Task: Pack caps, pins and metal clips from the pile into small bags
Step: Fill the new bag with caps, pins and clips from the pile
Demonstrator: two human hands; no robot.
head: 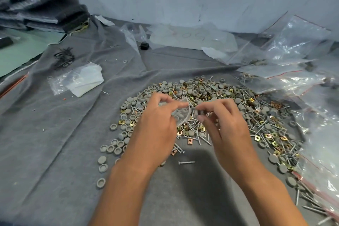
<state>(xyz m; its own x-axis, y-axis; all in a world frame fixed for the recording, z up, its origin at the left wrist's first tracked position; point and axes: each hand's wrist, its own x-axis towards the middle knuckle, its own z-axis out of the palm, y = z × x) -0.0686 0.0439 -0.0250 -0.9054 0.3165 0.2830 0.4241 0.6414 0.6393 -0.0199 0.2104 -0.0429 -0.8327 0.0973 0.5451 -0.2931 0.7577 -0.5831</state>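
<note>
A pile (229, 101) of grey round caps, silver pins and brass-coloured square clips lies spread on a grey cloth. Above its near side my left hand (156, 121) holds a small clear bag (180, 113) with a few grey caps showing inside it. My right hand (222, 123) hovers beside the bag's mouth, its fingertips pinching small grey caps (199, 112). Loose caps (110, 148) trail off to the left of the pile.
Large clear zip bags (297, 64) with red seal lines are heaped at the right. A folded clear bag (80, 79) and a clump of black ties (64, 57) lie at the left. A stack of dark fabric (40, 2) stands at the far left, before a pale wall.
</note>
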